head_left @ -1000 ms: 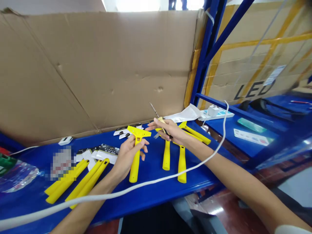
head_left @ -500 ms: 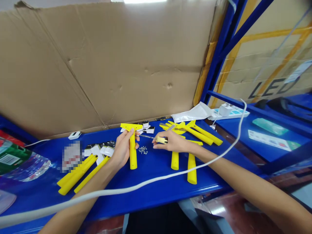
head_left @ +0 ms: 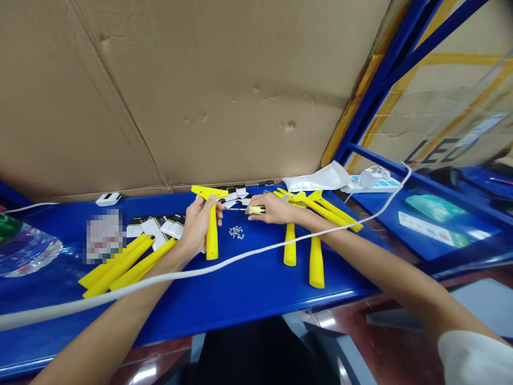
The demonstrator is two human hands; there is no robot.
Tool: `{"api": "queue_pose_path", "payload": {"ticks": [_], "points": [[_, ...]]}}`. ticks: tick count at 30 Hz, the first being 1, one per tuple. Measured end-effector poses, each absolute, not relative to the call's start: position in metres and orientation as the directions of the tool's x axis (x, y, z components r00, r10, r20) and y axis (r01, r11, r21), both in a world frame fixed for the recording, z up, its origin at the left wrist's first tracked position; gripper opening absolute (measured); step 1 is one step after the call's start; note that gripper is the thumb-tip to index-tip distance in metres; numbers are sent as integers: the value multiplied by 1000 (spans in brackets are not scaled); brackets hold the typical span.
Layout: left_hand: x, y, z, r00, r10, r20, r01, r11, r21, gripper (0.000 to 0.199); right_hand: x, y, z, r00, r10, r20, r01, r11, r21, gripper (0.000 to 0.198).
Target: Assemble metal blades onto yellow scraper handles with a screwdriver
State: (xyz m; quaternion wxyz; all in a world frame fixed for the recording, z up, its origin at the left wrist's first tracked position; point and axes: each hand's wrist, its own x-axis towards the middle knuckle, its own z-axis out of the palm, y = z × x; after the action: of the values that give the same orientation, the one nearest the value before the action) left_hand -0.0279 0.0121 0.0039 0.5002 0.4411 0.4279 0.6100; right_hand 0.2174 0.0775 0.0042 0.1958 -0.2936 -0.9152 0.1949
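As the left hand gripped a yellow scraper above the middle of the blue counter, its fingers closed around the neck just below the T-shaped head, the right hand held a screwdriver level, its fingers wrapped about the pale yellow handle. The shaft pointed left toward the scraper; whether its tip touched could not be told. A small cluster of screws lay on the counter between and below the hands. More yellow handles rested side by side toward the counter's front left corner, next to a fan of printed cards. Toward the right end, other yellow scrapers lay near and partly beneath the right forearm. A white bag sat at the back right corner, before a cardboard sheet along the back edge, while a white cable crossed the foreground.
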Motion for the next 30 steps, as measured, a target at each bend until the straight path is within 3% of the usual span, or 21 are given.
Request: {"api": "queue_pose_path", "payload": {"ticks": [6, 13, 21, 30], "points": [[-27, 12, 4, -156, 983, 99, -217, -132, 967, 33, 232, 125, 19, -617, 741, 264, 605, 661, -443, 27], [-25, 11, 3, -133, 983, 126, -196, -150, 969, 38, 286, 158, 32, -588, 809, -4, 736, 532, -419, 35], [-23, 10, 0, -121, 983, 137, -200, -160, 967, 35, 305, 150, 38, -582, 798, -157, 784, 498, -371, 58], [-23, 9, -1, -89, 984, 151, -169, -164, 972, 37, 308, 134, 38, -623, 766, -159, 772, 569, -285, 38]]}}
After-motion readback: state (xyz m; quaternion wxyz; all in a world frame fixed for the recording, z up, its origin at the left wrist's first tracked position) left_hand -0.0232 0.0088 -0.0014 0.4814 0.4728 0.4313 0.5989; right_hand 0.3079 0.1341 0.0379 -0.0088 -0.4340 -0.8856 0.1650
